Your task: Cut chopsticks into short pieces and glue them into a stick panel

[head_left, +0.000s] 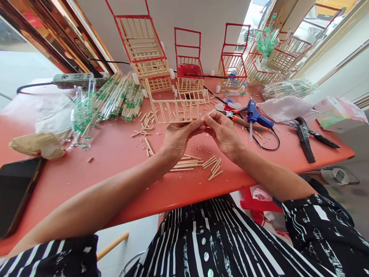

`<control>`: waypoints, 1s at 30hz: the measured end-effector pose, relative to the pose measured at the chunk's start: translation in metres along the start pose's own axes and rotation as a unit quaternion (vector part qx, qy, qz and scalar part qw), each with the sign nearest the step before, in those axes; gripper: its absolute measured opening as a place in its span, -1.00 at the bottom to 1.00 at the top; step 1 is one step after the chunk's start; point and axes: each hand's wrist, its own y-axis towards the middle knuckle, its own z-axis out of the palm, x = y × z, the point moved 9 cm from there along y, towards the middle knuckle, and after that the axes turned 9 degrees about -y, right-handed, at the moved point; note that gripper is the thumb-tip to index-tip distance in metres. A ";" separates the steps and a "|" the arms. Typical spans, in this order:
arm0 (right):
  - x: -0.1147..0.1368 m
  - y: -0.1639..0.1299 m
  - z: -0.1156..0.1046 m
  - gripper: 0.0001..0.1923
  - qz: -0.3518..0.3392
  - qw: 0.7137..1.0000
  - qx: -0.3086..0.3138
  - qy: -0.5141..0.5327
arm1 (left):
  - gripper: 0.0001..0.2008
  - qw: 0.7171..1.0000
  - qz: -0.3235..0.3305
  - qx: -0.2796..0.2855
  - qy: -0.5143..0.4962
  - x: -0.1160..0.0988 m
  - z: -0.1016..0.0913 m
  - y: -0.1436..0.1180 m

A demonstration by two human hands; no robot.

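Observation:
Over the table I hold a small frame of pale wooden sticks, with several short bars between two rails. The fingers of my left hand are closed on its lower right corner. Just beside it, my right hand is pinched at the same corner; what sits between those fingertips is too small to name. Both hands' fingertips meet there. Below them lie short cut sticks and a second group of cut sticks. To the right are a blue glue gun and orange-handled pliers.
Model carts of sticks with red handles stand along the wall. Wrapped chopsticks and a power strip are at the left, with a phone nearer. Black cutters and a tissue pack lie at the right.

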 end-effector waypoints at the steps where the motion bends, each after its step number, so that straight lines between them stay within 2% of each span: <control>1: 0.000 0.001 -0.002 -0.40 -0.004 1.000 -0.006 -0.019 | -0.77 1.000 0.004 -0.001 0.009 0.000 -0.001 0.001; 7: 0.013 0.006 -0.012 -0.44 -0.111 0.975 -0.067 -0.179 | -0.79 1.000 0.009 -0.002 0.021 0.002 -0.004 0.000; 11: 0.009 0.008 -0.012 -0.41 -0.101 0.975 -0.059 -0.188 | -0.82 1.000 -0.001 -0.017 0.022 0.003 -0.007 -0.002; 18: 0.005 0.008 -0.011 -0.34 -0.063 0.988 -0.049 -0.134 | -0.83 1.000 -0.015 -0.024 0.007 0.004 -0.006 -0.002; 30: 0.001 0.011 -0.013 -0.45 -0.065 0.988 -0.043 -0.137 | -0.80 0.999 -0.023 -0.024 -0.002 0.007 -0.009 0.000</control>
